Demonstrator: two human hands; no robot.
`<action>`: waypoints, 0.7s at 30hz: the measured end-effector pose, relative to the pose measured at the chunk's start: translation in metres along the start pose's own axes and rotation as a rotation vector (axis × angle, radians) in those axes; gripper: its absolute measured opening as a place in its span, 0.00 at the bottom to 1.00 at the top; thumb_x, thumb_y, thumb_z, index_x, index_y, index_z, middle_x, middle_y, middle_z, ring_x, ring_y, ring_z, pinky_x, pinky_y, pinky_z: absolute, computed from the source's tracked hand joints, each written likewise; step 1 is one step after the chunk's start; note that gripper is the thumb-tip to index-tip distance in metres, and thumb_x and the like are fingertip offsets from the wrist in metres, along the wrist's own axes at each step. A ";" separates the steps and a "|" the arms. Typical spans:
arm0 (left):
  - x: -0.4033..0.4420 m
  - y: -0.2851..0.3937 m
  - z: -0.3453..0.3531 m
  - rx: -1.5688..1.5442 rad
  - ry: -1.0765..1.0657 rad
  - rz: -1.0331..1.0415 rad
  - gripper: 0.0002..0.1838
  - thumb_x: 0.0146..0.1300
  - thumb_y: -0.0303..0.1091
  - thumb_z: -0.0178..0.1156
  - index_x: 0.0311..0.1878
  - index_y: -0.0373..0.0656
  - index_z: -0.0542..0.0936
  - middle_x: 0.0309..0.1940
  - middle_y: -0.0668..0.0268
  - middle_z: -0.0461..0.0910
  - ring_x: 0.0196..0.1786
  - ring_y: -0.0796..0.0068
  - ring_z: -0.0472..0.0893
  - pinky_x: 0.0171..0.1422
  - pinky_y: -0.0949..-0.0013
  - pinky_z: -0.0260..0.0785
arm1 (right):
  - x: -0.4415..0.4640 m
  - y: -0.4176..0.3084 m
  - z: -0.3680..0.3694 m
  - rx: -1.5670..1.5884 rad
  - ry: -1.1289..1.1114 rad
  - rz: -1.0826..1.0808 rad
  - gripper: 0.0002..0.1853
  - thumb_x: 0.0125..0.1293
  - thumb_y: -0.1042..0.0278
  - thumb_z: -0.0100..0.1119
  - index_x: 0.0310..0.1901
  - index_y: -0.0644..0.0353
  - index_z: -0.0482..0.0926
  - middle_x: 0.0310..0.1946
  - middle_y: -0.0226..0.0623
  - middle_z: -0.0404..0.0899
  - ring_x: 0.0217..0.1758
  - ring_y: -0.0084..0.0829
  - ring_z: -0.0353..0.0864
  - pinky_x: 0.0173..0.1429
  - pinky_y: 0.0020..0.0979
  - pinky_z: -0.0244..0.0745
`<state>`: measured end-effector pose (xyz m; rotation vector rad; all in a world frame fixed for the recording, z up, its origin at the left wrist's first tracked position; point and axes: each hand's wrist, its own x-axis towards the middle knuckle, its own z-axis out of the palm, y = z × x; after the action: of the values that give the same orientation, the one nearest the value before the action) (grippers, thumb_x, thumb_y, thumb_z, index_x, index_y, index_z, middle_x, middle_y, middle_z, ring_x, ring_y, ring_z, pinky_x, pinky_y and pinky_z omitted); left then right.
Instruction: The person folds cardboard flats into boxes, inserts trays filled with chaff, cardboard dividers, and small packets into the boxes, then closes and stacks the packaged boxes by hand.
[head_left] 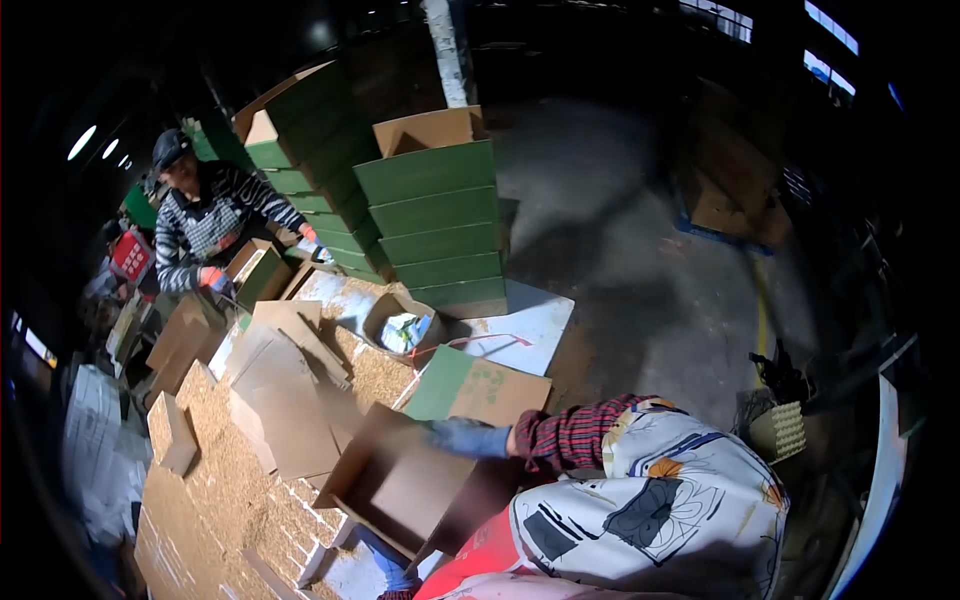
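Note:
An open cardboard box [410, 490] sits tilted in front of me at the table's near side, its inside facing up. My right hand [470, 438], in a blue glove, reaches over the box's far right side; motion smears its fingers. Low in the view, my left hand [388, 568], also blue-gloved, is by the box's near left side. Its fingers are partly hidden, so its grip is unclear. Just beyond my right hand lies a green and brown cardboard piece [490, 388].
Wood shavings cover much of the table [230, 500]. Flat cardboard pieces [285, 390] are piled left of the box. Beyond stand stacked green boxes [445, 230] and a bin [425, 325]. A co-worker [215, 215] in gloves handles a box [260, 275] at far left.

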<state>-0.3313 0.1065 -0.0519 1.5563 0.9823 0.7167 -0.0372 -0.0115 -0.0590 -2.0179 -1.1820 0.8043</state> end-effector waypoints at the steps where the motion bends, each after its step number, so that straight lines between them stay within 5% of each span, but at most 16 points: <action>1: -0.009 0.009 0.015 -0.061 0.044 -0.077 0.35 0.68 0.58 0.48 0.66 0.37 0.63 0.58 0.59 0.70 0.58 0.68 0.71 0.61 0.67 0.65 | -0.028 -0.032 -0.012 -0.023 -0.012 0.116 0.46 0.61 0.25 0.40 0.69 0.56 0.58 0.65 0.55 0.63 0.68 0.57 0.61 0.72 0.48 0.50; 2: -0.002 -0.010 0.012 -0.126 -0.019 -0.153 0.36 0.67 0.60 0.49 0.63 0.35 0.65 0.55 0.59 0.73 0.54 0.67 0.73 0.59 0.67 0.66 | -0.026 -0.033 -0.011 0.035 -0.060 0.148 0.50 0.59 0.24 0.45 0.70 0.60 0.55 0.67 0.57 0.59 0.70 0.55 0.58 0.74 0.46 0.48; 3: 0.005 -0.027 0.008 -0.185 -0.078 -0.233 0.37 0.67 0.62 0.50 0.60 0.33 0.68 0.51 0.60 0.76 0.50 0.67 0.74 0.57 0.66 0.68 | -0.008 -0.009 0.021 0.157 0.020 -0.054 0.51 0.58 0.24 0.46 0.70 0.61 0.53 0.68 0.57 0.57 0.72 0.54 0.55 0.75 0.46 0.47; 5: 0.012 0.010 0.014 -0.310 -0.211 -0.255 0.33 0.69 0.57 0.49 0.59 0.33 0.68 0.53 0.60 0.75 0.51 0.66 0.74 0.58 0.65 0.67 | 0.004 0.011 0.039 0.316 0.072 -0.160 0.53 0.57 0.26 0.50 0.71 0.63 0.51 0.70 0.56 0.53 0.74 0.53 0.50 0.75 0.45 0.45; 7: 0.031 0.029 0.021 -0.017 -0.299 -0.127 0.31 0.71 0.56 0.48 0.59 0.34 0.68 0.53 0.60 0.74 0.52 0.66 0.74 0.58 0.65 0.66 | -0.022 -0.015 -0.004 0.438 0.053 -0.065 0.54 0.56 0.31 0.58 0.72 0.62 0.49 0.71 0.53 0.52 0.76 0.47 0.48 0.77 0.40 0.43; 10: 0.053 0.049 0.032 0.398 -0.349 0.072 0.29 0.72 0.54 0.45 0.60 0.35 0.68 0.54 0.60 0.74 0.52 0.65 0.74 0.59 0.64 0.66 | -0.061 -0.023 -0.095 0.915 0.109 -0.057 0.49 0.51 0.51 0.74 0.70 0.60 0.57 0.67 0.44 0.62 0.70 0.35 0.60 0.72 0.34 0.56; 12: 0.066 0.094 0.074 0.463 -0.244 0.660 0.29 0.71 0.52 0.48 0.62 0.35 0.66 0.56 0.57 0.72 0.57 0.65 0.72 0.62 0.63 0.66 | -0.067 0.004 -0.159 0.691 0.382 -0.238 0.43 0.55 0.64 0.72 0.70 0.60 0.58 0.64 0.41 0.66 0.65 0.32 0.68 0.65 0.31 0.67; 13: 0.067 0.143 0.105 -0.199 -0.360 0.278 0.24 0.73 0.47 0.43 0.60 0.37 0.68 0.53 0.59 0.74 0.53 0.68 0.74 0.58 0.63 0.68 | -0.100 -0.019 -0.216 1.210 0.199 -0.120 0.42 0.57 0.69 0.69 0.71 0.60 0.57 0.64 0.41 0.67 0.60 0.32 0.73 0.62 0.30 0.71; 14: 0.075 0.194 0.139 -0.867 -0.453 -0.109 0.20 0.75 0.41 0.39 0.58 0.38 0.70 0.49 0.61 0.75 0.48 0.71 0.76 0.54 0.64 0.71 | -0.111 -0.030 -0.254 1.019 0.438 -0.355 0.41 0.58 0.73 0.66 0.71 0.60 0.56 0.63 0.41 0.68 0.56 0.32 0.76 0.61 0.31 0.73; 16: 0.116 0.252 0.186 -0.737 -0.635 0.276 0.19 0.75 0.41 0.39 0.57 0.39 0.71 0.48 0.63 0.76 0.48 0.73 0.76 0.52 0.65 0.71 | -0.118 -0.032 -0.325 0.676 0.789 -0.464 0.38 0.58 0.74 0.65 0.70 0.63 0.58 0.64 0.41 0.68 0.57 0.30 0.75 0.63 0.31 0.71; 18: 0.137 0.318 0.232 -0.658 -0.545 0.454 0.31 0.67 0.40 0.54 0.69 0.36 0.60 0.58 0.56 0.71 0.56 0.65 0.72 0.58 0.66 0.68 | -0.135 -0.052 -0.387 0.739 0.977 -0.409 0.34 0.60 0.73 0.64 0.67 0.67 0.62 0.60 0.41 0.72 0.55 0.29 0.76 0.62 0.30 0.71; 21: 0.241 0.347 0.286 -0.280 -0.469 0.611 0.39 0.66 0.43 0.59 0.73 0.40 0.52 0.69 0.54 0.59 0.67 0.65 0.63 0.69 0.66 0.57 | -0.115 -0.064 -0.453 0.868 1.070 -0.653 0.24 0.61 0.73 0.63 0.59 0.68 0.70 0.51 0.40 0.78 0.52 0.29 0.79 0.59 0.30 0.75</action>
<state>0.1008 0.1662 0.2126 1.6706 0.0436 0.8070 0.2338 -0.1942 0.2815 -0.9347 -0.5782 -0.1495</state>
